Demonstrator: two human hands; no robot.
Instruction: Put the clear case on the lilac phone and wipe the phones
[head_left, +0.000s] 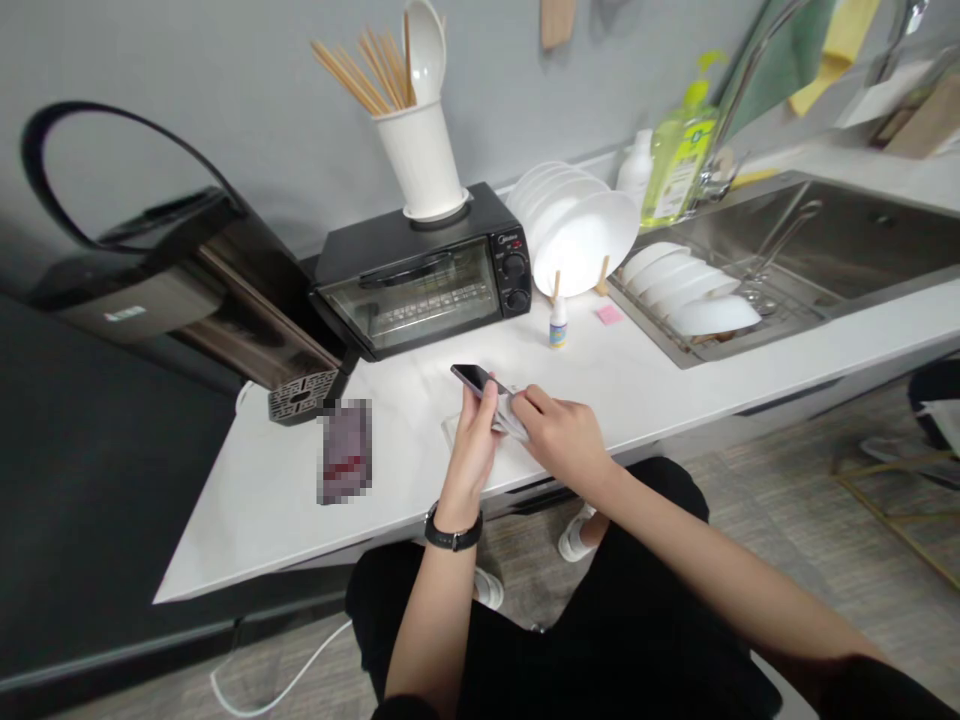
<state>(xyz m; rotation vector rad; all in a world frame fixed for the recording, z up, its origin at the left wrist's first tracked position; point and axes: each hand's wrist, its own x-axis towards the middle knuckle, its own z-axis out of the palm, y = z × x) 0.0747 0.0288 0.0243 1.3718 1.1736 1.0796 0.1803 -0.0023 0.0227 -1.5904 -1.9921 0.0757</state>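
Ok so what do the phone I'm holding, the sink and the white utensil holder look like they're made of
Phone: probably glass-fronted, going by its smooth dark face. Sink: likely stainless steel, satin finish, given its grey metallic sheen. Utensil holder: white and smooth, with a soft shine; ceramic or plastic, I can't tell.

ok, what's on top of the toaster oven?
On the toaster oven: a white cup on a white saucer, holding thin wooden sticks and a white spoon. The cup hides their lower ends; the oven top directly beneath the saucer is covered.
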